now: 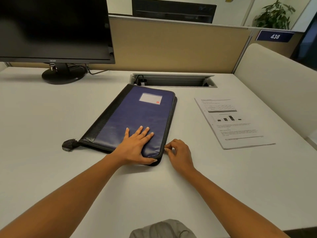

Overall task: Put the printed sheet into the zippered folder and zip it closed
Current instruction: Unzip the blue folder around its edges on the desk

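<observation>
A blue zippered folder (135,114) with a black spine and a white label lies closed on the white desk, angled to the left. My left hand (137,145) presses flat on its near right corner, fingers spread. My right hand (178,152) sits just right of that corner, thumb and forefinger pinched at the zipper edge; the small zipper pull itself is too small to make out clearly. The printed sheet (231,121), with a table and a bar chart, lies flat on the desk to the right of the folder, apart from both hands.
A black monitor (51,30) on a round stand fills the back left. A cable tray slot (173,80) opens in the desk behind the folder. A beige partition (180,47) closes the back, a white side panel (274,86) the right. A dark tab (68,145) sticks out at the folder's left corner.
</observation>
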`<action>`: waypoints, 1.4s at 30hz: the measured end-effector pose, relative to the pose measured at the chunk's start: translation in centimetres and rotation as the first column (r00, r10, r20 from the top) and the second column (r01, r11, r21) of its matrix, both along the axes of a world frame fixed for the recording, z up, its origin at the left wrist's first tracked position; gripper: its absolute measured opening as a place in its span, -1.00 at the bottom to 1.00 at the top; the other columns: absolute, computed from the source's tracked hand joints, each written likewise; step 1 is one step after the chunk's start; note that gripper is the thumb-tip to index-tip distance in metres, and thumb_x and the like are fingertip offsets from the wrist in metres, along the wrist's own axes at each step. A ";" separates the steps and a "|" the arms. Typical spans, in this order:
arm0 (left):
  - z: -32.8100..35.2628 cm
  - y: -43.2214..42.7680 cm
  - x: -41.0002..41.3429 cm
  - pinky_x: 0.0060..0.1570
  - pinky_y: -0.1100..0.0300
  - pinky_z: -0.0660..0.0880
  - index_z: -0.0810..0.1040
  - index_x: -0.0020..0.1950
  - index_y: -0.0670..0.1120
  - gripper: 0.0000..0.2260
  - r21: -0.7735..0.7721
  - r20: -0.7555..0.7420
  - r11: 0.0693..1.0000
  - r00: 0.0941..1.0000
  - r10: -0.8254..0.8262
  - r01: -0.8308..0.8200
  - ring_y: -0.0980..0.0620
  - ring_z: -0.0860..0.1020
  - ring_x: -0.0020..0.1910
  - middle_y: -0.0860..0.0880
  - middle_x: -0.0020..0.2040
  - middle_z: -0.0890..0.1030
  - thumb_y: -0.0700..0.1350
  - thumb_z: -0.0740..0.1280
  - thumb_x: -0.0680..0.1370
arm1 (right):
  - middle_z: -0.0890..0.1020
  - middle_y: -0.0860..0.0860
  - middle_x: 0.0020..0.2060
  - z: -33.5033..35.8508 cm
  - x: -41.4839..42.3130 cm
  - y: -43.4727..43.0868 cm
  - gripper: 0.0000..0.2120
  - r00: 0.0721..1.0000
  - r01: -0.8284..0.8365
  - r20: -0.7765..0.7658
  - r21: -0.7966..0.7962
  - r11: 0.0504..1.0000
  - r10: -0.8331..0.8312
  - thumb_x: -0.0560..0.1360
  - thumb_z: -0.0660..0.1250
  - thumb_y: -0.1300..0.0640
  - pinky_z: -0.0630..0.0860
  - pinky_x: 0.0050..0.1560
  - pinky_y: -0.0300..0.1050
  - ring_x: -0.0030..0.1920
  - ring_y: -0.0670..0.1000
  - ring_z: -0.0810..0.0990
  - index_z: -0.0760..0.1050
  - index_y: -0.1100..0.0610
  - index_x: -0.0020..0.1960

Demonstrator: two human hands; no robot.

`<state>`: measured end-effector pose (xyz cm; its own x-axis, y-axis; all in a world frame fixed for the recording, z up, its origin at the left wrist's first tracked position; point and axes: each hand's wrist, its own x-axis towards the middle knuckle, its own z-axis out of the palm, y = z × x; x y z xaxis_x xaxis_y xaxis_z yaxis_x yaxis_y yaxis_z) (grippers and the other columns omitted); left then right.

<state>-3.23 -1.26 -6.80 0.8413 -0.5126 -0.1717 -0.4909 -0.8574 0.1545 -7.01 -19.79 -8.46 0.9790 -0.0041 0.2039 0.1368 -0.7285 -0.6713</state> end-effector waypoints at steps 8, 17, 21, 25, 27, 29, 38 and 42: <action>-0.2 -0.9 0.4 0.40 -0.26 -0.26 -0.14 0.52 0.04 0.06 -0.002 0.008 0.996 0.996 0.084 -0.084 -0.03 -0.19 0.52 0.00 0.55 -0.14 0.52 -0.16 0.09 | 0.62 0.13 -0.15 0.0 -0.5 -0.2 -0.92 1.000 -0.023 -0.005 -0.003 1.000 0.023 0.46 0.32 0.25 0.35 -0.17 -0.29 -0.13 0.02 0.49 0.58 0.25 -0.15; 0.3 -1.7 0.5 0.40 -0.25 -0.26 -0.10 0.52 0.03 -0.07 -0.023 0.001 0.986 0.986 0.167 -0.167 -0.05 -0.16 0.52 -0.03 0.55 -0.11 0.44 0.04 0.26 | 0.63 0.08 -0.16 0.0 -1.7 0.0 -0.90 0.998 -0.056 0.006 -0.011 0.998 0.056 0.46 0.33 0.19 0.27 -0.23 -0.38 -0.09 0.02 0.51 0.59 0.20 -0.14; 0.8 -0.7 0.1 0.43 -0.15 -0.25 -0.05 0.52 0.03 -0.16 -0.079 -0.013 0.989 0.992 0.128 -0.128 -0.01 -0.13 0.53 0.00 0.55 -0.07 0.36 0.23 0.39 | 0.62 0.05 -0.16 0.0 -1.5 -0.2 -0.90 0.999 -0.033 0.009 -0.034 0.999 0.034 0.47 0.32 0.17 0.24 -0.25 -0.41 -0.08 0.00 0.49 0.58 0.18 -0.16; 1.1 1.0 -0.2 0.47 -0.01 -0.17 0.01 0.51 0.04 -0.22 -0.112 0.007 0.992 0.998 0.060 -0.059 0.05 -0.08 0.53 0.05 0.55 0.00 0.31 0.25 0.42 | 0.61 0.01 -0.18 0.2 -1.3 -0.5 -0.89 0.999 -0.025 0.035 -0.056 0.998 0.027 0.47 0.32 0.15 0.25 -0.27 -0.40 -0.11 -0.03 0.47 0.57 0.16 -0.19; 1.5 1.8 -0.4 0.48 0.08 -0.13 0.04 0.51 0.03 -0.30 -0.109 0.025 0.993 0.999 0.048 -0.045 0.07 -0.05 0.52 0.05 0.54 0.03 0.23 0.24 0.48 | 0.62 0.01 -0.18 0.4 -1.0 -0.9 -0.89 0.999 -0.009 0.045 -0.060 0.998 0.012 0.47 0.33 0.16 0.28 -0.28 -0.35 -0.10 -0.02 0.48 0.57 0.16 -0.19; 1.9 2.3 -0.6 0.48 0.14 -0.08 0.05 0.51 0.02 -0.35 -0.091 0.047 0.994 0.997 0.064 -0.059 0.08 -0.03 0.52 0.04 0.54 0.03 0.20 0.20 0.51 | 0.63 0.02 -0.16 0.7 -0.6 -1.6 -0.89 0.998 0.043 0.038 -0.054 0.998 -0.041 0.47 0.33 0.16 0.31 -0.27 -0.22 -0.07 0.00 0.49 0.57 0.17 -0.19; 1.8 0.3 -1.1 0.45 0.14 0.09 -0.02 0.52 -0.09 -0.43 0.072 0.108 0.983 0.982 0.158 -0.166 0.00 0.00 0.52 -0.06 0.54 0.03 0.15 -0.01 0.59 | 0.63 0.05 -0.10 0.6 0.6 -3.2 -0.89 0.960 0.277 -0.032 -0.001 0.961 -0.277 0.48 0.32 0.16 0.28 -0.18 -0.21 -0.06 0.04 0.51 0.58 0.18 -0.13; 1.8 -0.6 -1.1 0.45 0.13 0.09 -0.04 0.52 -0.11 -0.44 0.084 0.097 0.980 0.980 0.173 -0.181 -0.03 0.00 0.52 -0.08 0.54 0.02 0.14 -0.03 0.60 | 0.62 0.09 -0.11 0.4 0.1 -2.3 -0.89 0.955 0.297 -0.028 0.047 0.954 -0.296 0.49 0.31 0.18 0.29 -0.19 -0.23 -0.17 -0.05 0.43 0.58 0.21 -0.10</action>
<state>-4.30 -1.86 -4.95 0.9312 -0.3399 -0.1315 -0.3385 -0.9404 0.0336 -6.90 -22.04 -8.10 0.9359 -0.3049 0.1761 -0.0947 -0.6996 -0.7082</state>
